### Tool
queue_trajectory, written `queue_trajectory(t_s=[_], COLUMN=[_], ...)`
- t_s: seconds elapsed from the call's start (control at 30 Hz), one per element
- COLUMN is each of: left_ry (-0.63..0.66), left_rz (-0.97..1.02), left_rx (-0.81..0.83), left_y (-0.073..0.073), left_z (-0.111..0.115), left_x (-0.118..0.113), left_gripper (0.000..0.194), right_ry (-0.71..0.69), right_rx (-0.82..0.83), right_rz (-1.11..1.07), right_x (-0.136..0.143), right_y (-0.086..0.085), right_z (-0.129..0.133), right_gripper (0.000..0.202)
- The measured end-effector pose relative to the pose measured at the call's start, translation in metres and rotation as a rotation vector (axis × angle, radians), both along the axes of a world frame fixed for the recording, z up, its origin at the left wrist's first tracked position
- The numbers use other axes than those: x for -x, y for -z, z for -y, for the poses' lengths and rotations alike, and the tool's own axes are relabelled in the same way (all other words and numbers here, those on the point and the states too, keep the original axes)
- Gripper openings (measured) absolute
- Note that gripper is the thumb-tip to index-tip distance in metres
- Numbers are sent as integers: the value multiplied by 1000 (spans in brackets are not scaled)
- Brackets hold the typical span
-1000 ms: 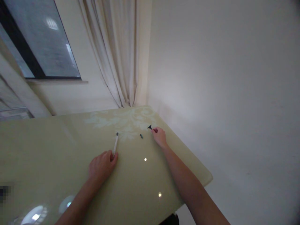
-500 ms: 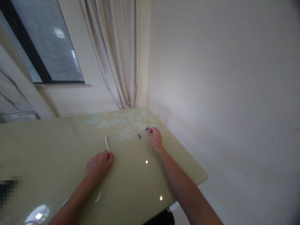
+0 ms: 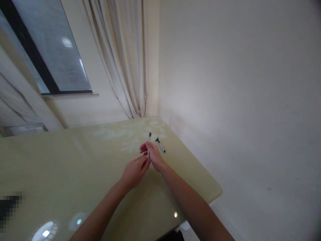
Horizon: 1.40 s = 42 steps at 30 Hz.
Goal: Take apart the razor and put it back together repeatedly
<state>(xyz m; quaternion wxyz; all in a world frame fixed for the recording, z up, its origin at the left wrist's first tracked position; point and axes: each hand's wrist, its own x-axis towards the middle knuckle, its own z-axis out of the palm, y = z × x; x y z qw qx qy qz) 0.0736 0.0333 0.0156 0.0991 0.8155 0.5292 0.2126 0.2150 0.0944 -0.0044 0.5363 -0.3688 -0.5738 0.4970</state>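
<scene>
A slim white stick with a dark tip (image 3: 149, 134), which looks like a toothbrush, stands up between my two hands. Its lower end is pinched in the fingers of my left hand (image 3: 134, 170). Higher up, my right hand (image 3: 153, 155) is curled round the shaft, its fingers partly bent. Just right of the right hand, a razor (image 3: 161, 146) with a pale handle and black head lies on the table, touched by neither hand.
The glossy, pale green table (image 3: 75, 160) has its right edge beside my right forearm. Beyond it are a wall (image 3: 225, 83), a curtain (image 3: 127, 60) and a window (image 3: 55, 43). A pixelated dark shape (image 3: 8, 207) shows at the lower left.
My left hand has moved right with the white stick. My right hand has let go of the razor and come left to the stick. The small dark piece is no longer visible.
</scene>
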Motion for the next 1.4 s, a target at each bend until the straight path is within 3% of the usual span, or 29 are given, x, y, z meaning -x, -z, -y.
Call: queue_trajectory(t_s=[0.07, 0.23, 0.4, 0.53, 0.63, 0.77, 0.97, 1.2, 1.4], left_ry=[107, -105, -246, -262, -215, -110, -108, -152, -125], left_rz=[60, 82, 37, 63, 122, 230, 423, 474, 418], left_rx=[23, 96, 173, 189, 178, 128, -115, -187, -256], left_y=[3, 18, 31, 34, 34, 42, 55, 44, 39], left_z=[-11, -67, -105, -112, -108, -80, -22, -19, -10], left_x=[-16, -14, -17, -32, -30, 5, 64, 53, 41], left_gripper=[45, 34, 64, 41, 33, 37, 32, 30, 28], right_ry=[55, 381, 344, 330, 330, 326, -9, -17, -118], right_rx=[48, 41, 148, 160, 159, 114, 101, 127, 137], right_rz=[-160, -237, -254, -228, -161, 63, 314, 245, 161], right_x=[-5, -31, -35, -34, -35, -28, 0, 6, 4], right_y=[-6, -12, 2, 8, 11, 14, 12, 8, 2], right_z=[-2, -15, -23, -24, -23, -16, 13, 22, 24], right_gripper=[61, 59, 61, 60, 56, 41, 24, 22, 27])
